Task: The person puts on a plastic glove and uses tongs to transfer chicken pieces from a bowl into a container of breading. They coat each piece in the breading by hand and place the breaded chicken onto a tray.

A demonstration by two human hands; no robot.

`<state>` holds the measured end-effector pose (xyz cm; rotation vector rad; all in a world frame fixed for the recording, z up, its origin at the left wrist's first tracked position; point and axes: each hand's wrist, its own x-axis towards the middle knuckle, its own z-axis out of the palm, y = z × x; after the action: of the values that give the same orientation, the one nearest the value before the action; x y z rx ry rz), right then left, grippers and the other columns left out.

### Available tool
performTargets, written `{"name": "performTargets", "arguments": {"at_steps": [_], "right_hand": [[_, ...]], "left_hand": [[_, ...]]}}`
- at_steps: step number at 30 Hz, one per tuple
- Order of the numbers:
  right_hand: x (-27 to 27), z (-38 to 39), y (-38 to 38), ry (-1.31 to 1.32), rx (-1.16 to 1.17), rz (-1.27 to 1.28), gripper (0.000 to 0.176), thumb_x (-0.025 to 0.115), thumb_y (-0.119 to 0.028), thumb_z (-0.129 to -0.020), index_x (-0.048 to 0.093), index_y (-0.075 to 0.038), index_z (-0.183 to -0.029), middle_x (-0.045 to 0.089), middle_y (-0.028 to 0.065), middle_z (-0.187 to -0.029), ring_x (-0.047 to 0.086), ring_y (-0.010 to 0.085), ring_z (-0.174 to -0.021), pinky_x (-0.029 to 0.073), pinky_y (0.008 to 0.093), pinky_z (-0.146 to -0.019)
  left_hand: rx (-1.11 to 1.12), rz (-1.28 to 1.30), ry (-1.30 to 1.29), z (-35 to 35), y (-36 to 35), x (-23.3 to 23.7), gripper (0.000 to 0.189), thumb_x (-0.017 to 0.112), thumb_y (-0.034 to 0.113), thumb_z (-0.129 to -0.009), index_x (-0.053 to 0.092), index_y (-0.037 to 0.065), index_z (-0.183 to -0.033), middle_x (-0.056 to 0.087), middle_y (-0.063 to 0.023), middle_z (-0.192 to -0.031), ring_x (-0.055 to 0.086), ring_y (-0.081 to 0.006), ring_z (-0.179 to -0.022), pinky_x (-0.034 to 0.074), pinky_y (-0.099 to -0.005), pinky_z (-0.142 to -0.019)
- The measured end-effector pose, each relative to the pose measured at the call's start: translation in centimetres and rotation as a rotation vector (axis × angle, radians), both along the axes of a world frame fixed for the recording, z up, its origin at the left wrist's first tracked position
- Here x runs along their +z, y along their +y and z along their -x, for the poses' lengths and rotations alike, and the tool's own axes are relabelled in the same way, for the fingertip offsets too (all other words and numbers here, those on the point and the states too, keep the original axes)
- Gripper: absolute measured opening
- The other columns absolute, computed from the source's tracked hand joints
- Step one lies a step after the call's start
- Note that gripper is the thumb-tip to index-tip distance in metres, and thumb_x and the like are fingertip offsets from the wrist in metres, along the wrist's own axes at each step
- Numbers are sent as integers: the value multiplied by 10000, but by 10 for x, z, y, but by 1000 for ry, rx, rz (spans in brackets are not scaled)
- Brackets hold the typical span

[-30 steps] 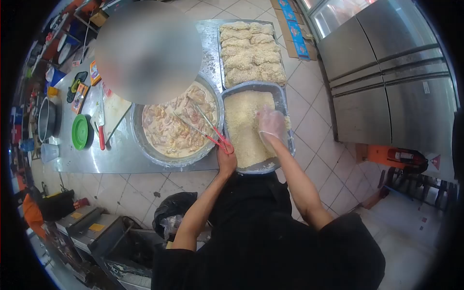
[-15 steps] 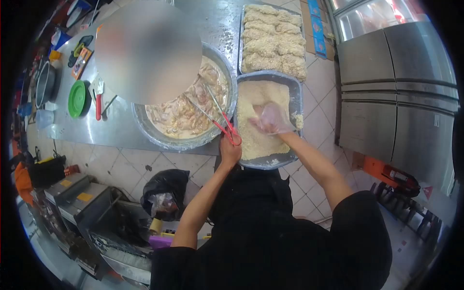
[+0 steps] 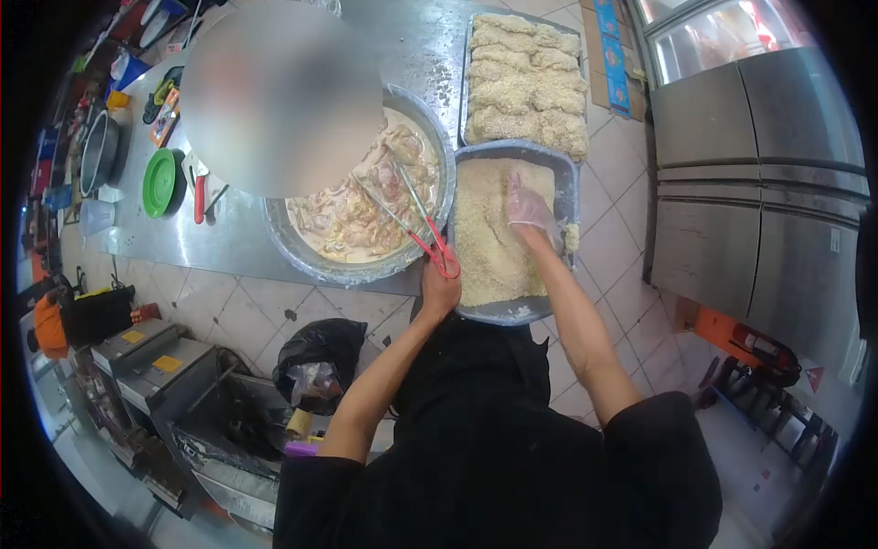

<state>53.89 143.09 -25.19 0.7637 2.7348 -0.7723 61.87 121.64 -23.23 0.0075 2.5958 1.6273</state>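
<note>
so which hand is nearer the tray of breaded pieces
Right. Gloved right hand lies in the crumb tray beside the tray of breaded pieces; left hand holds tongs, farther off.

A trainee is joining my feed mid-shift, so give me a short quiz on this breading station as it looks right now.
1. True or false: the right hand is gloved.
2. The left hand has its grip on: A) a whisk B) red-handled tongs C) a ladle.
3. Fill in: the right hand rests in the tray of ____.
Key: 1 true; 2 B; 3 crumbs.
</note>
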Motion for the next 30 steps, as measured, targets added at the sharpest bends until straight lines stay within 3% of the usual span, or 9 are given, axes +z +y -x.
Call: {"name": "performTargets", "arguments": {"at_steps": [4,6,9,12,15,18,21,27,30], "right_hand": [[80,-22,11,-270,120,73,680,531,-605,-915,690,43,-1041,698,260,-991,665,439,-933,515,477,-819],[68,-40,20,-21,233,267,712,662,-569,-854,628,54,-1198,683,258,-1095,658,418,-1029,502,449,-887],[55,-37,40,-76,117,466,688,726,-458,-836,575,47,-1277,668,267,-1131,652,436,-1025,495,451,-906],[153,-25,-2,-82,200,96,581,657,-468,-868,628,-28,-1246,670,240,-1152,646,410,-1051,500,451,-909],[135,-30,-9,-109,492,-52,446,596,-391,-894,680,-8,-1105,685,250,-1062,659,408,-980,498,475,-873],[137,-3,-4,-188,172,-80,397,523,-337,-919,697,12,-990,665,277,-1070,632,425,-1021,476,485,-904],[70,5,17,67,414,-363,396,478,-299,-936,687,38,-932,647,310,-1030,616,448,-1019,475,490,-892],[53,-3,31,-60,-65,286,396,536,-336,-931,672,35,-908,662,274,-912,652,413,-852,514,476,-795],[63,-13,28,-142,83,55,449,561,-391,-928,663,20,-1076,675,263,-1029,671,397,-905,524,448,-850]], "left_hand": [[-54,-50,-179,1,-4,8,436,434,294,-1046,544,-98,-1202,630,-312,-1070,606,-444,-1069,462,-450,-903],[-58,-32,-196,2,-4,7,423,436,285,-1046,542,-98,-1191,632,-305,-1029,614,-439,-1024,464,-442,-880],[-61,-88,-159,2,-3,4,350,390,276,-1030,547,-33,-1073,590,-320,-921,572,-515,-906,444,-537,-759],[-85,-83,-110,2,-4,-12,342,393,288,-1029,533,-24,-1049,581,-310,-898,563,-517,-891,435,-537,-735],[-74,-141,-117,2,-3,-5,349,395,297,-1027,529,-25,-1043,580,-308,-905,557,-520,-895,435,-535,-732],[-75,-128,-71,2,-3,-6,337,414,276,-1050,520,-41,-1008,546,-239,-802,544,-427,-765,439,-463,-718],[-83,-109,-58,2,-4,-3,341,413,277,-1048,522,-45,-1016,551,-244,-830,552,-425,-790,438,-461,-730],[-98,-111,-124,3,-5,1,340,417,270,-1046,524,-51,-1029,554,-245,-867,553,-421,-815,436,-466,-751],[-88,-137,-47,2,-5,2,355,413,280,-1048,527,-56,-1039,560,-255,-864,565,-429,-823,438,-468,-752]]}}
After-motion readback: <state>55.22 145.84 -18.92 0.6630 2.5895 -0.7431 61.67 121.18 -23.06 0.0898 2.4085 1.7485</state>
